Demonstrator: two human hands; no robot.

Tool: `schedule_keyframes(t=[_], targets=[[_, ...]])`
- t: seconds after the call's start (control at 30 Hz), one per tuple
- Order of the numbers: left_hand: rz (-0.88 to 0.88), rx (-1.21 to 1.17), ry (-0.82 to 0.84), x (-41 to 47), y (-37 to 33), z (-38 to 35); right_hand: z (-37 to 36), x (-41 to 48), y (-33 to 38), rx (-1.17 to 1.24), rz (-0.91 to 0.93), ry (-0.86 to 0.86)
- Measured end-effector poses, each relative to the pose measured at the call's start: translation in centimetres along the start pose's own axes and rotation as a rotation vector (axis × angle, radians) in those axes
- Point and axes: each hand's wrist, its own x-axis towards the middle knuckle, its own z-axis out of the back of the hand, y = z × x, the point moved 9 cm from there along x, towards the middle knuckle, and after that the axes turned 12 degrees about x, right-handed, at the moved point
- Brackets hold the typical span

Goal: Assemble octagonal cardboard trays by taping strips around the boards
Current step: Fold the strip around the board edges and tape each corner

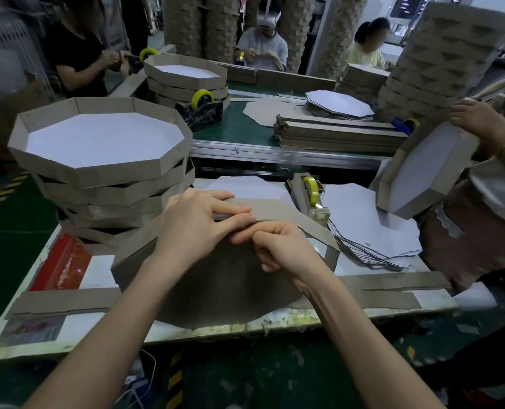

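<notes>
Pinching the board's (221,286) far edge, right hand (280,249) touches flat left hand (195,225).

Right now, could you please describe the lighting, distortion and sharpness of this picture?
Head view: wide-angle distortion bows the table edge; the grey board under the left hand and right hand looks dim; the top tray floor glares white; distant workers are soft.

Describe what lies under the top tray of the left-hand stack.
Under the top tray sit several more cardboard trays, stacked at slightly different angles on the white table. Only their brown side walls show; their insides are covered.
</notes>
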Motion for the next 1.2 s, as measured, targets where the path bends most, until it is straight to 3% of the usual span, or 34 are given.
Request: schedule_keyframes(t=[0.1,0.2,0.37,0.5,0.63,0.83,1.03,1.2], targets=[[-0.032,0.046,-0.036,-0.1,-0.3,0.1,-0.7,-0.4,-0.6,-0.200,-0.045,0.058],[-0.087,0.099,-0.036,-0.2,-0.5,0.1,-0.2,-0.7,0.1,-0.162,0.003,0.002],[-0.133,0.208,0.005,-0.6,-0.4,-0.4,1.8,-0.6,6.7,0.006,0.361,-0.160],[-0.184,0.373,0.037,-1.0,-0.5,-1.0,4.7,-0.9,8.9,-0.108,0.525,-0.342],[-0.180,0.408,0.053,-1.1,-0.6,-0.9,6.7,0.4,7.2,-0.333,0.431,-0.432],[-0.170,0.574,0.017,-1.0,-1.8,-0.7,6.2,1.4,4.9,-0.598,0.344,-0.303],[-0.310,0.596,0.197,1.9,-6.5,-4.9,6.1,1.3,5.4,-0.633,0.365,-0.231],[-0.312,0.613,0.123,1.6,-5.9,-4.1,8.7,0.6,5.8,-0.561,0.326,-0.325]])
